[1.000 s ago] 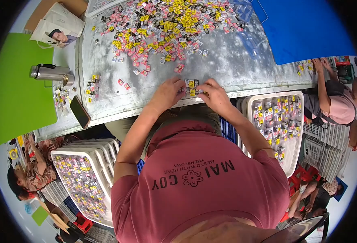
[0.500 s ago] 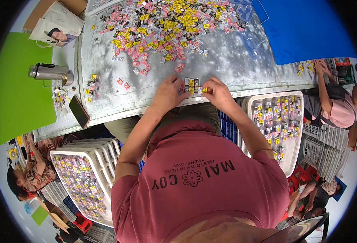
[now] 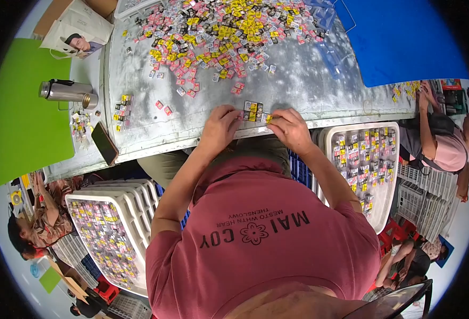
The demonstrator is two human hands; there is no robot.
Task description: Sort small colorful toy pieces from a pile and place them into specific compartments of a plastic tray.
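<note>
At the near edge of the grey table, small black, yellow and white printed pieces (image 3: 253, 110) sit close together in a compact block between my hands. My left hand (image 3: 219, 128) is closed at the block's left end, thumb and fingers pinched at its side; what lies between those fingertips is mostly hidden. On the other side my right hand (image 3: 293, 131) pinches a small yellow piece (image 3: 268, 118) against the right end of the block. Beyond them spreads a large heap of loose pink, yellow, black and white pieces (image 3: 223, 37).
White trays filled with pieces stand below the table, one at right (image 3: 394, 186) and a stack at left (image 3: 75, 200). On the left are a steel flask (image 3: 75, 91), a phone (image 3: 104, 143) and a grouped set of pieces (image 3: 122, 112). Co-workers sit on both sides.
The pieces between my hands sit in a slightly different arrangement. My right hand has turned a little, its fingers more bunched at the right end. The whole view has shifted slightly.
</note>
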